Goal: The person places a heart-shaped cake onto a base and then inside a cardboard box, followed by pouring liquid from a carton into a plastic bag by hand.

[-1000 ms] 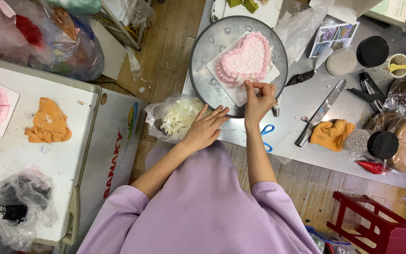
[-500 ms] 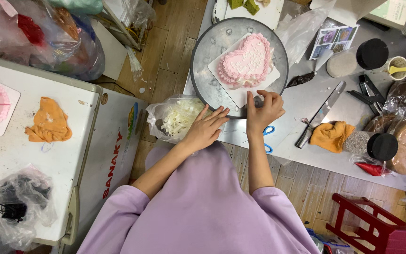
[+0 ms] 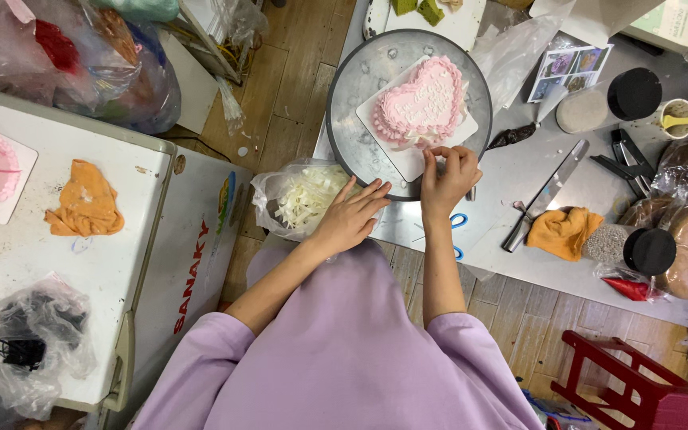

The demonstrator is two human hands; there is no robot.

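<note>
Nearest the camera, lilac sleeves of soft cloth are reaching forward over the near edge of a grey metal table. Both forearms are stretching out bare, close together. The left hand is lying flat, fingers spread, on the near rim of a round steel turntable, its thumb side touching a clear, crinkled plastic bag of pale shavings at the table's near left corner. The right hand is curling, fingertips pressed together and pinching at the near edge of a white square board; what it is pinching is too small to tell. On that board, in the middle of the turntable, a heart-shaped cake is sitting, covered in pink icing with a ruffled piped border and a smooth top.

Right of the hand, a long steel knife is lying slantwise on the table, with a crumpled orange cloth just beside its handle. Farther right, a jar with a black lid is lying near the table's near edge. Beyond it, black tongs, another black-lidded jar and a cup holding a yellow spoon are standing toward the far right. Blue scissors are peeking out beside the right wrist.

Left of the person, a white chest freezer is carrying a second orange cloth and a dark-filled plastic bag.
</note>
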